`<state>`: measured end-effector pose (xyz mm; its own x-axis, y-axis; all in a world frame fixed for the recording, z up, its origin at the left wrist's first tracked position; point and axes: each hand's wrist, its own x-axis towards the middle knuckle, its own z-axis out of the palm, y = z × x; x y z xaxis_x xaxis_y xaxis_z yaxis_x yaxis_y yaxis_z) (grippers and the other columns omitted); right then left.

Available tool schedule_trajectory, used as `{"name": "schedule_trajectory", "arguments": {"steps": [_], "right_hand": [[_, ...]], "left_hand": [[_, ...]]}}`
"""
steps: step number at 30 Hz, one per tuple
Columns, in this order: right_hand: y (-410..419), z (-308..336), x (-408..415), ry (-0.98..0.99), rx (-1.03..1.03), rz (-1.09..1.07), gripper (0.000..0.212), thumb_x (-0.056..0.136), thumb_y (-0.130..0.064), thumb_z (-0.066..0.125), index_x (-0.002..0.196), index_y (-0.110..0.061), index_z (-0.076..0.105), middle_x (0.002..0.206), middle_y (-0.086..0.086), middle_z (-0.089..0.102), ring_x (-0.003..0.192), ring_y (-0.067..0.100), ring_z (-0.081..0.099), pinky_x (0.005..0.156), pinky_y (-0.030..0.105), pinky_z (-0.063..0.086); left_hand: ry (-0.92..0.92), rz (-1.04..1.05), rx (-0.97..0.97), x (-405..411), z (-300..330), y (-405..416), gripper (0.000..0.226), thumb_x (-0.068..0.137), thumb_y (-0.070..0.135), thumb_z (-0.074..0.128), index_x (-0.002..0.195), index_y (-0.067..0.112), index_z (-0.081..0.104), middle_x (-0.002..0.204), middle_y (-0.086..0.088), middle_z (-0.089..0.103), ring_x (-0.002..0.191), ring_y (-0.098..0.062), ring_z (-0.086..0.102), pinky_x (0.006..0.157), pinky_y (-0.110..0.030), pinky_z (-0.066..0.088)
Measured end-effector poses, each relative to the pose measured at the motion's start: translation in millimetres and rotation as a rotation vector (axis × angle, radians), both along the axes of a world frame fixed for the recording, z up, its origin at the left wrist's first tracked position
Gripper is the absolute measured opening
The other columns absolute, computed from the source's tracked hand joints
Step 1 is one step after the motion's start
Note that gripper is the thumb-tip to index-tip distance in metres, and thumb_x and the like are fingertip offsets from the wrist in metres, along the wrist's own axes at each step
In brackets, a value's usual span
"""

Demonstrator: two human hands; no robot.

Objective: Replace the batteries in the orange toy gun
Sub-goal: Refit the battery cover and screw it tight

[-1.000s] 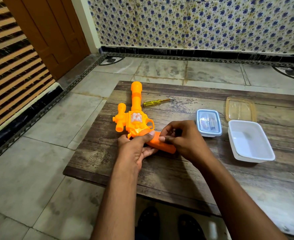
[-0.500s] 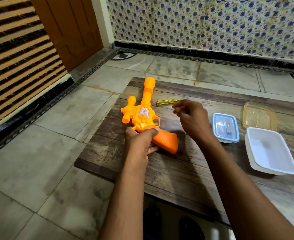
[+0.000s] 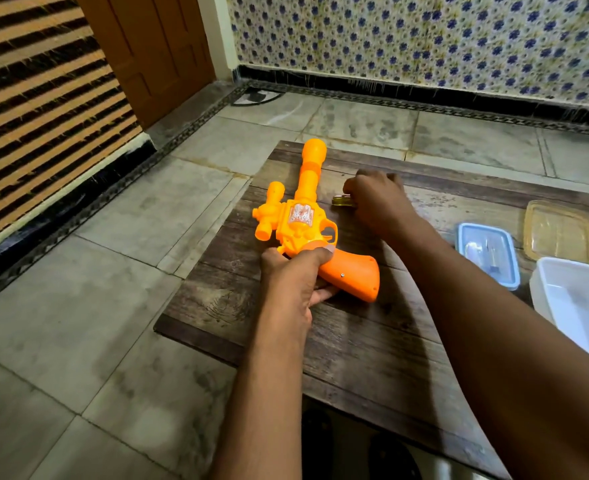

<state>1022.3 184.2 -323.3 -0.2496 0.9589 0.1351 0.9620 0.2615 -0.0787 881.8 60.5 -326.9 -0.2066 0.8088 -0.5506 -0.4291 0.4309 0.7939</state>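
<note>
The orange toy gun [image 3: 307, 223] lies flat on the low wooden table [image 3: 355, 341], barrel pointing away from me. A small screw shows on its grip. My left hand [image 3: 293, 282] grips the gun where the grip meets the body, thumb across the top. My right hand [image 3: 376, 202] is farther back, to the right of the barrel, with fingers curled over the yellow-handled screwdriver [image 3: 342, 200]. Only the end of the yellow handle shows; the shaft is hidden under the hand.
To the right stand a small clear box with a blue-rimmed lid [image 3: 490, 254], a yellowish clear lid [image 3: 560, 233] and an open white container [image 3: 577, 306]. Tiled floor surrounds the table; a wooden door [image 3: 154, 53] is at the back left. Dark footwear [image 3: 324, 441] shows below the table edge.
My right hand left the gun's grip and moved away to the screwdriver behind the gun, closing over its handle. My left hand stayed on the gun. The camera view shifted left.
</note>
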Motion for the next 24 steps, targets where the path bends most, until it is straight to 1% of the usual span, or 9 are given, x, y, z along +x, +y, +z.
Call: {"name": "schedule_trajectory", "arguments": {"steps": [3,6,9,11,12,13,15,19,24], "right_hand": [[-7,0,4,0.121,0.021,0.006,0.033,0.088,0.006,0.062,0.118,-0.005,0.068,0.119,0.017,0.058,0.109,0.039,0.057,0.094,0.044,0.04],[-29,7,9,0.381,0.121,0.028,0.042,0.079,0.018,0.061,0.116,0.001,0.07,0.109,0.019,0.058,0.093,0.037,0.061,0.08,0.047,0.055],[-64,21,11,0.579,0.262,-0.01,0.039,0.077,0.022,0.061,0.107,0.0,0.072,0.104,0.016,0.059,0.083,0.023,0.057,0.07,0.009,0.045],[-89,31,16,0.687,0.33,-0.047,0.035,0.078,0.02,0.064,0.103,-0.003,0.071,0.103,0.013,0.062,0.083,0.021,0.059,0.069,0.004,0.041],[-102,37,19,0.734,0.358,-0.059,0.032,0.079,0.017,0.066,0.102,-0.005,0.07,0.102,0.011,0.065,0.084,0.022,0.063,0.073,0.008,0.047],[-114,39,21,0.776,0.38,-0.067,0.028,0.081,0.013,0.068,0.102,-0.006,0.069,0.1,0.009,0.067,0.086,0.023,0.066,0.076,0.023,0.055],[-140,40,22,0.876,0.408,-0.099,0.02,0.087,0.006,0.068,0.102,-0.008,0.066,0.096,0.005,0.072,0.088,0.021,0.069,0.078,0.041,0.057],[-175,34,18,1.051,0.436,-0.128,0.017,0.093,-0.002,0.065,0.108,-0.008,0.061,0.098,0.003,0.074,0.095,0.013,0.072,0.081,0.039,0.058],[-172,27,22,1.111,0.474,-0.087,0.02,0.093,-0.005,0.069,0.11,-0.004,0.059,0.097,0.004,0.072,0.093,0.014,0.074,0.078,0.04,0.061]], "left_hand": [[-0.007,-0.009,-0.002,1,1,0,0.062,0.081,0.003,0.078,0.133,0.01,0.045,0.126,-0.021,0.061,0.106,-0.043,0.066,0.049,-0.038,0.06],[-0.036,0.001,0.031,1,3,-1,0.061,0.081,0.004,0.078,0.134,0.01,0.048,0.127,-0.021,0.061,0.111,-0.042,0.064,0.048,-0.037,0.06],[-0.09,0.016,0.063,4,7,-3,0.059,0.082,0.003,0.078,0.133,0.011,0.05,0.129,-0.018,0.061,0.116,-0.038,0.062,0.045,-0.036,0.058],[-0.079,0.012,0.066,9,8,-8,0.059,0.081,0.001,0.078,0.13,0.014,0.048,0.13,-0.015,0.06,0.114,-0.036,0.062,0.044,-0.034,0.057],[-0.067,0.0,0.07,12,8,-11,0.06,0.081,0.0,0.079,0.129,0.016,0.046,0.131,-0.015,0.06,0.114,-0.036,0.063,0.046,-0.037,0.059],[-0.059,-0.015,0.07,15,8,-14,0.062,0.08,0.0,0.079,0.129,0.016,0.045,0.131,-0.015,0.06,0.114,-0.037,0.063,0.049,-0.04,0.06],[-0.052,-0.048,0.062,18,7,-19,0.062,0.08,-0.001,0.079,0.13,0.012,0.045,0.131,-0.016,0.059,0.114,-0.038,0.063,0.052,-0.043,0.062],[-0.075,-0.074,0.064,23,6,-21,0.065,0.079,-0.001,0.079,0.136,0.005,0.048,0.13,-0.02,0.062,0.111,-0.039,0.065,0.054,-0.046,0.062],[-0.053,-0.095,0.047,29,6,-18,0.062,0.079,-0.004,0.078,0.134,0.005,0.051,0.124,-0.021,0.065,0.11,-0.04,0.066,0.055,-0.047,0.062]]}}
